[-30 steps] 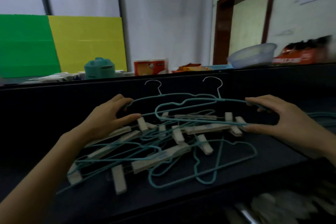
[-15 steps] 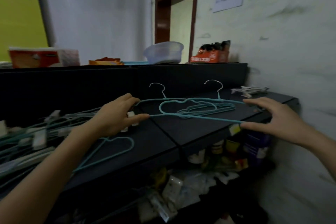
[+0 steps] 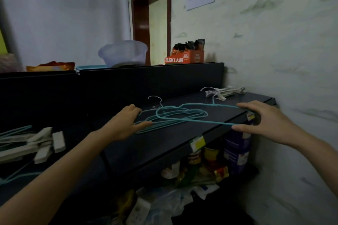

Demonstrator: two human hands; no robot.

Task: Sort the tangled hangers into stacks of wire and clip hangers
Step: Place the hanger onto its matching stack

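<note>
On a dark shelf [image 3: 164,144], wire hangers [image 3: 175,116] are pinched at each end by the left hand [image 3: 124,124] and right hand [image 3: 265,122], best laid flat with hooks aligned, apart from clip hangers [image 3: 227,91].

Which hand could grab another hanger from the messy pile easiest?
Probably the left hand: it holds the wire hangers at the end nearer the pile; the right hand is by the wall.

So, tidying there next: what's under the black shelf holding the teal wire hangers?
Under the shelf: cans, blue boxes, crumpled packets and plastic bags. Further back is covered by the shelf and dark.
</note>
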